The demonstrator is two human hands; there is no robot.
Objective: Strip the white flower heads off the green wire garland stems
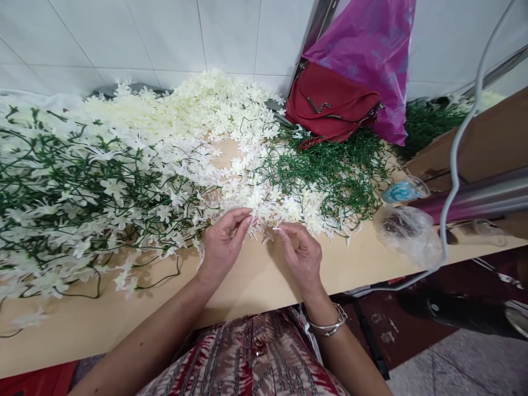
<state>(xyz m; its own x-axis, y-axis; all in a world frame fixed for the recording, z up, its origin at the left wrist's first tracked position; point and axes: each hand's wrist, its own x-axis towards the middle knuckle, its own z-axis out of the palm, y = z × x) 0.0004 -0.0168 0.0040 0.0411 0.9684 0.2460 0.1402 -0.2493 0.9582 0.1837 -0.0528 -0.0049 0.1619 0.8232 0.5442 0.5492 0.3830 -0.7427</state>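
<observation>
My left hand (225,239) is closed in a pinch at the near edge of a heap of loose white artificial flowers (256,195). Whatever its fingertips hold blends into the white blossoms behind. To the right, my right hand (303,253) pinches a small, thin white flower piece (277,228) between thumb and forefinger. A short gap separates the two hands, both just above the table. Pale stringy bits lie under and between the fingertips. Left of my hands spreads a large pile of white flowers on green stems (115,187).
Cream blossoms (214,99) are heaped against the tiled wall. Green stems (330,170) lie back right, below a red handbag (330,102) and purple plastic bag (371,49). A clear plastic bag (408,231), a container of blue bits (404,190) and a grey cable (454,159) are at right.
</observation>
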